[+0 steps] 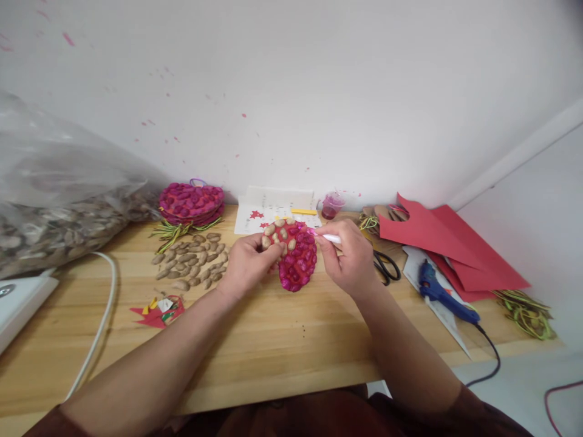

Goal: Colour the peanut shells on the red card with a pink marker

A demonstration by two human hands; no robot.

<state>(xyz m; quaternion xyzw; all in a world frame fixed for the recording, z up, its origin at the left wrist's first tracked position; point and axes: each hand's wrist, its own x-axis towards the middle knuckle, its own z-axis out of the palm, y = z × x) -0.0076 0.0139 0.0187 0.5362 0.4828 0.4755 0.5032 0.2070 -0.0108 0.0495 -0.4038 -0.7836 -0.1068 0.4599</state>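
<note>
My left hand (250, 262) grips the left edge of a round red disc (298, 262) covered with peanuts in their shells. Bright pink paint coats the peanuts on its right and lower side; those at the upper left are still plain tan. Between the thumb and fingers of my right hand (348, 255) is a white-handled paintbrush (328, 237). Its pink tip touches the disc's upper right edge. Behind the hands, a small clear cup (333, 205) holds dark pink paint. Loose peanuts (191, 261) lie to the left of my left hand.
Finished-looking pink peanut discs (191, 202) are stacked at the back left, beside a big bag of peanuts (59, 212). Scissors (387, 268), a blue glue gun (444, 294) with a cord, and red card sheets (460, 249) lie right. Paper scraps (161, 309) rest near my left forearm.
</note>
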